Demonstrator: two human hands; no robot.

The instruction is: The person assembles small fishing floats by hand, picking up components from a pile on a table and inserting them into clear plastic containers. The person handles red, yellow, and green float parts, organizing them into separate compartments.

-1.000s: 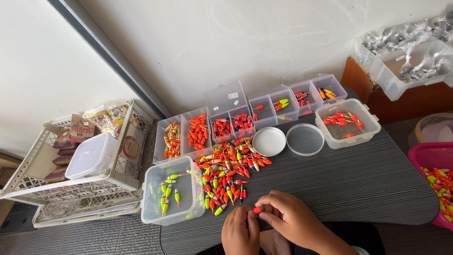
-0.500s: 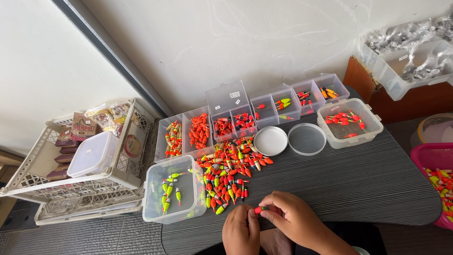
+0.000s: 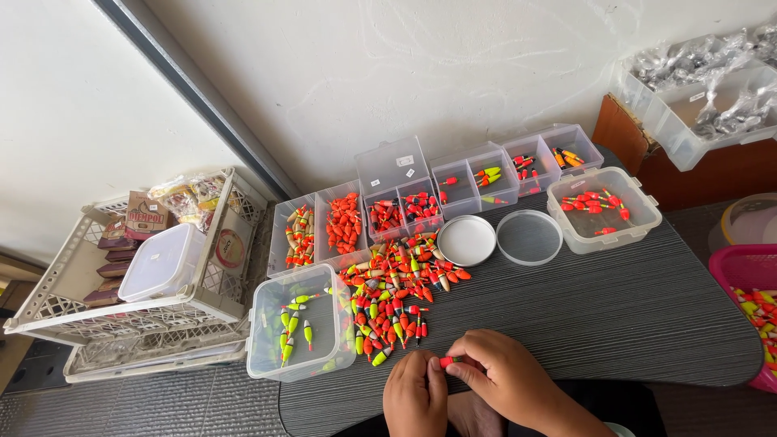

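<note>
Little has moved since half a second ago: your hands stay together at the bottom centre of the frame, and the crate at the left edge sits slightly lower in view. Your left hand (image 3: 414, 398) and right hand (image 3: 508, 379) meet at the near edge of the dark table (image 3: 615, 324), both pinching one small red-orange fishing float (image 3: 450, 361) between fingertips, left fingers on its left end and right fingers closed on its right end. The float is held just above the tabletop, apart from the rest.

Just beyond your hands, towards centre frame, lies a loose pile of floats (image 3: 396, 299) in red, orange and yellow-green. Left of it stands a clear plastic tub (image 3: 301, 333) holding yellow-green floats. Right of the pile lie two round lids (image 3: 466, 240), one white and one clear, side by side. Further right sits a clear square box (image 3: 603, 209) with a few red floats.

Behind these, along the wall, runs a row of clear compartment boxes (image 3: 388, 202) with sorted floats. At lower right a pink basket (image 3: 749, 283) holds more. At left, a white lattice crate (image 3: 121, 275) carries a lidded container and packets.
</note>
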